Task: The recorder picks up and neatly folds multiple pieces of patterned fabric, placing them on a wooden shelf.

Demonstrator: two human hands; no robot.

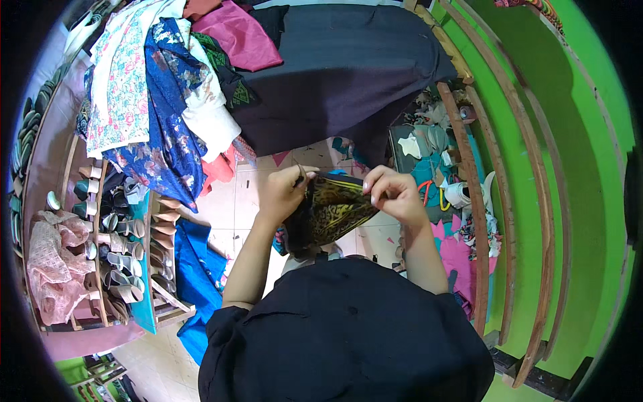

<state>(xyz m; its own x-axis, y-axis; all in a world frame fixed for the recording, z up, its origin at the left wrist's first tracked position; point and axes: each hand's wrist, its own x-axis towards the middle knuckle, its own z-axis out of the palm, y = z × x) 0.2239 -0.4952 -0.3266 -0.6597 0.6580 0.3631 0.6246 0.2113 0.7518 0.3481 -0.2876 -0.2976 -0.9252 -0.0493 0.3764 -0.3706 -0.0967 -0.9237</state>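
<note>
Cloth (338, 211) is off any surface, up in front of the black shirt (348, 328), pulled taut along its top edge. That much is done. It isn't folded or laid down; looks mid-handling, but how much work is left can't be told from this view. Clothes (171, 100) heaped at the left end of the bench (348, 60) are untouched by either hand; whether they belong to the same work, unclear.

Grip: left hand (284, 193) closed on the cloth's left upper corner, fingers curled; right hand (396, 194) pinches the right upper edge, thumb against index. Something thin and dark by the left fingers, too small to tell. Patterned yellow-black face shows between hands, rest hangs below.

Pose: both forearms rise from the lower edge and lean inward, elbows wide, hands about level, apart, short of the bench and above the tiled floor (251, 191).
</note>
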